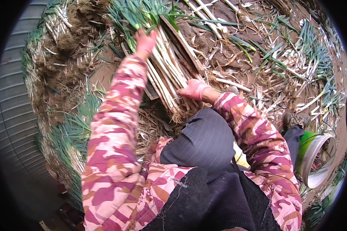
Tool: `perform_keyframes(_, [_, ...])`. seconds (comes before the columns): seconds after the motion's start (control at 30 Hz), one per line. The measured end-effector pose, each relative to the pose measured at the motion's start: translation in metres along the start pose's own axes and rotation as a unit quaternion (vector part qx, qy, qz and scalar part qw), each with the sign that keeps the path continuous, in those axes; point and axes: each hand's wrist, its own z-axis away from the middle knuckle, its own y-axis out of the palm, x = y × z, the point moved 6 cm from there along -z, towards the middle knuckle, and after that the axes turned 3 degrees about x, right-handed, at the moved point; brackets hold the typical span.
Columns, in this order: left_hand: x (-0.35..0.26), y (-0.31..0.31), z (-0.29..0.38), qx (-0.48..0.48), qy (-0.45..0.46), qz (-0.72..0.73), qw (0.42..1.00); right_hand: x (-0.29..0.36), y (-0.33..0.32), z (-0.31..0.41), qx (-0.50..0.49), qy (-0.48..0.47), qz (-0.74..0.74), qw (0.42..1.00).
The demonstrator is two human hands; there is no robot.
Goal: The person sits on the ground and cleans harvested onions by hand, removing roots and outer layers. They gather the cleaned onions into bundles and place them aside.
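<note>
A bundle of long green onions (169,68) lies slanting before me, its green leaves at the top and its rooted white ends near my knee. The stalks rest between wooden slats (185,44). My left hand (145,40), in a pink glove, lies on the bundle where the leaves meet the white stalks; its fingertips are partly hidden among the leaves. Lower down, my right hand (194,90), in a similar pink glove, touches the right side of the stalks near the roots, its thumb across them. Whether either hand grips stalks is hard to tell.
Piles of green onions with roots (72,37) line the left side. Loose stalks (211,21) and peeled leaf scraps (277,95) cover soil at the right. A green and white bucket (306,158) lies tilted at the lower right, beside a shoe (297,119).
</note>
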Motion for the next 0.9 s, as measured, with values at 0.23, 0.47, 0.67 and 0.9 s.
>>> perform_keyframes(0.23, [0.023,0.036,0.004,-0.094,-0.032,-0.145,0.984,0.043,-0.042,0.066,0.017,-0.007,0.219,0.976])
perform_keyframes(0.47, [-0.017,0.069,-0.006,-0.077,0.178,-0.324,0.926,0.057,0.011,0.031,-0.139,-0.409,0.300,0.850])
perform_keyframes(0.67, [-0.015,0.079,-0.025,-0.107,0.150,-0.238,0.954,0.011,0.016,0.013,-0.220,-0.449,0.275,0.821])
perform_keyframes(0.9, [0.021,0.061,-0.050,-0.113,0.236,-0.288,0.921,-0.017,-0.024,0.087,-0.355,-0.391,0.256,0.809])
